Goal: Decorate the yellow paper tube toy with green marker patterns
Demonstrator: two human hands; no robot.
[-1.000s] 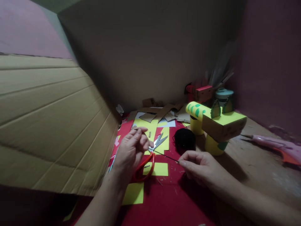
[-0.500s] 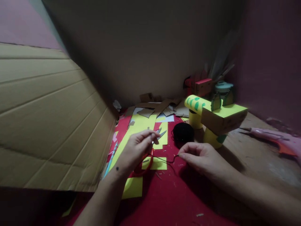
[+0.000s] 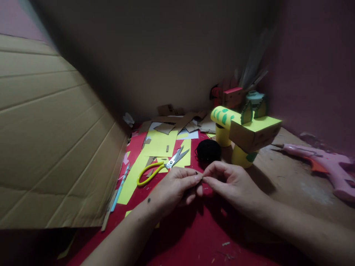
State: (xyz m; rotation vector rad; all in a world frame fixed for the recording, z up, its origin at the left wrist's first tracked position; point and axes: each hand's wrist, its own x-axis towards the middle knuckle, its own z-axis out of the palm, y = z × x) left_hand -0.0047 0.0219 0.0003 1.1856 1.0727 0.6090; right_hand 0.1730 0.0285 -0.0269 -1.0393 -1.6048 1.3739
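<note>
My left hand (image 3: 180, 186) and my right hand (image 3: 230, 181) meet fingertip to fingertip above the red surface, both in a pinch. A short dark bit of black yarn (image 3: 196, 173) shows at the left fingertips; the rest of the strand is hidden by the fingers. Just behind the hands sits a ball of black yarn (image 3: 208, 150). Left of it lie scissors (image 3: 170, 164) with spread blades and one yellow handle; the other handle is mostly behind my left hand. To the right stands a yellow paper-and-cardboard animal figure (image 3: 256, 129) with green spots and upright ears.
A pink glue gun (image 3: 318, 153) lies on the right. Yellow paper (image 3: 159, 144) and cardboard scraps (image 3: 165, 128) cover the back left. A large cardboard sheet (image 3: 55, 140) slopes along the left, by a blue striped stick (image 3: 120, 188). Behind the figure are a red box figure (image 3: 233, 96) and a teal container (image 3: 255, 96).
My hands have come together, closing the gap that the black strand spanned. The left hand has moved right, off the scissors, uncovering their pivot and yellow handle. The view has shifted slightly.
</note>
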